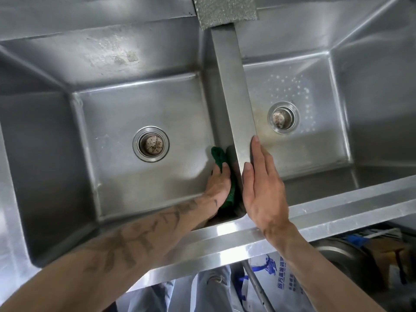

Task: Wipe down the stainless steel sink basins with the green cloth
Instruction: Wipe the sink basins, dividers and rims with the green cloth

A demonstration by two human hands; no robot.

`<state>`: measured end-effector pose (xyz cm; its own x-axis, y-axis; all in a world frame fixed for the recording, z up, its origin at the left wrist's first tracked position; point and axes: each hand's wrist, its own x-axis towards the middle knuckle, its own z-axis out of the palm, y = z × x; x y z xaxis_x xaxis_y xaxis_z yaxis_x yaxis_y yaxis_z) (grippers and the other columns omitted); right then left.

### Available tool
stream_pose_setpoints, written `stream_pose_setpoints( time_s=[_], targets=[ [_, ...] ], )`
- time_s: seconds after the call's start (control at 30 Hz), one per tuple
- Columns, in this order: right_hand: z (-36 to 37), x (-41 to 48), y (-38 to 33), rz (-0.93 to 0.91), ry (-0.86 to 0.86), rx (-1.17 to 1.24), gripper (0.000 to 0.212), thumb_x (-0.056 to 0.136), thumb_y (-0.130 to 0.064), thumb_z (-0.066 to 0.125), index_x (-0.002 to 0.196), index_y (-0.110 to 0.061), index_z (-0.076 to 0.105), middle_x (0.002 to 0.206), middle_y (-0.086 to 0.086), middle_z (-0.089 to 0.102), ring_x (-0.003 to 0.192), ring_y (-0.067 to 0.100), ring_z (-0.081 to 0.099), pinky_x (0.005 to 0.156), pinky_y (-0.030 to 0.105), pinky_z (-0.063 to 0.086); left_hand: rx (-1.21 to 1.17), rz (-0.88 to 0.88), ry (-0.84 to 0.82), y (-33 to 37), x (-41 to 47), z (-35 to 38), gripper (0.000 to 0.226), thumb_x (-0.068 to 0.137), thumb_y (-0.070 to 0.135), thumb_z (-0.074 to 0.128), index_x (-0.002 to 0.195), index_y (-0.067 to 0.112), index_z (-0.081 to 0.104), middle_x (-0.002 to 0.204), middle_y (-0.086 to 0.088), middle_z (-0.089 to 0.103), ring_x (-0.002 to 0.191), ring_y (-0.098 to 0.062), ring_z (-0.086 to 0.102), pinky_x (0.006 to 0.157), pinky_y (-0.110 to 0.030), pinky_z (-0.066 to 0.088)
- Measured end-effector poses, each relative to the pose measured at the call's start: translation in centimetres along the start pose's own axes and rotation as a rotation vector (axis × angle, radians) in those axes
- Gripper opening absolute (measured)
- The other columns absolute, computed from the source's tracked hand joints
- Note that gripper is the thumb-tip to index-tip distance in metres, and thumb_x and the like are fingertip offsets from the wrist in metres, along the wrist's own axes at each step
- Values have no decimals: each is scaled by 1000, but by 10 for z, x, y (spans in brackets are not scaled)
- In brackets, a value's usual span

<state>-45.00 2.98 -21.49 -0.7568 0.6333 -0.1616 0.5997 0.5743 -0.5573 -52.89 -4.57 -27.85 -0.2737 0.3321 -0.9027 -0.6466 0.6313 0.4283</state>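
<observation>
Left hand point(219, 184) grasping green cloth point(218, 154) against the divider point(234, 97) wall, near corner of left basin point(139, 181); right hand point(262, 188) flat, fingers straight, bracing on divider; best press firmly, overlapping strokes into the corner seam.

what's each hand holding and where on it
The left hand holds the green cloth by its middle, against the side of the divider. The right hand holds nothing; it lies flat on the divider.
</observation>
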Motion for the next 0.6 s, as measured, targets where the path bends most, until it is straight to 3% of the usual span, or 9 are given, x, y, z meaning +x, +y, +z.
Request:
stream_pose_setpoints(
  time_s=[0.1, 0.17, 0.33, 0.4, 0.47, 0.53, 0.6],
  targets=[
    [0, 0, 3, -7, 14, 5, 52, 115, -30, 27, 166, -19, 26, 169, -2, 33, 153, 14, 36, 122, 27, 34, -189, 40, -64, -1, -17, 2, 49, 114, 57, 27, 162, 47, 28, 150, 4, 58, 134, -24, 61, 119, -49, 46],
    [2, -2, 2, -18, 38, -37, 52, 115, -31, 27, 165, -19, 28, 168, -3, 36, 151, 14, 40, 119, 27, 38, -139, 73, -5, -2, -12, 9, 51, 113, 57, 24, 161, 40, 29, 154, -3, 53, 136, -26, 58, 121, -51, 43],
    [3, 0, 2, -28, 62, -76, 52, 114, -33, 27, 165, -20, 29, 163, 1, 43, 141, 22, 54, 100, 43, 58, 117, -24, 210, 7, 14, 20, 51, 116, 42, 16, 158, 20, 35, 157, -16, 40, 137, -35, 48, 123, -50, 35],
    [2, -2, 0, -26, 66, -98, 53, 114, -34, 25, 164, -20, 29, 161, 2, 46, 136, 24, 57, 93, 44, 59, 113, 23, 246, 4, 17, 18, 51, 117, 41, 17, 156, 20, 41, 152, -13, 50, 140, -36, 50, 121, -53, 38],
    [2, 0, -1, -29, 65, -119, 53, 113, -36, 23, 164, -21, 28, 160, 2, 46, 135, 24, 58, 90, 44, 59, -47, 163, 267, 5, 8, 16, 42, 115, 48, 22, 140, 37, 55, 131, 7, 66, 123, -16, 63, 113, -44, 46],
    [2, 1, 0, -23, 59, -134, 53, 114, -36, 23, 165, -22, 27, 161, 1, 45, 135, 22, 57, 89, 43, 59, -120, 297, 266, 8, -4, 17, 31, 108, 60, 26, 115, 60, 56, 110, 26, 67, 103, 8, 62, 98, -30, 48],
    [2, 0, 0, -14, 60, -135, 53, 114, -36, 23, 165, -23, 27, 161, 0, 44, 136, 21, 57, 89, 42, 59, -118, 381, 273, 6, -8, 17, 31, 105, 64, 28, 116, 58, 56, 110, 19, 64, 106, 3, 61, 97, -31, 46]
  ],
)
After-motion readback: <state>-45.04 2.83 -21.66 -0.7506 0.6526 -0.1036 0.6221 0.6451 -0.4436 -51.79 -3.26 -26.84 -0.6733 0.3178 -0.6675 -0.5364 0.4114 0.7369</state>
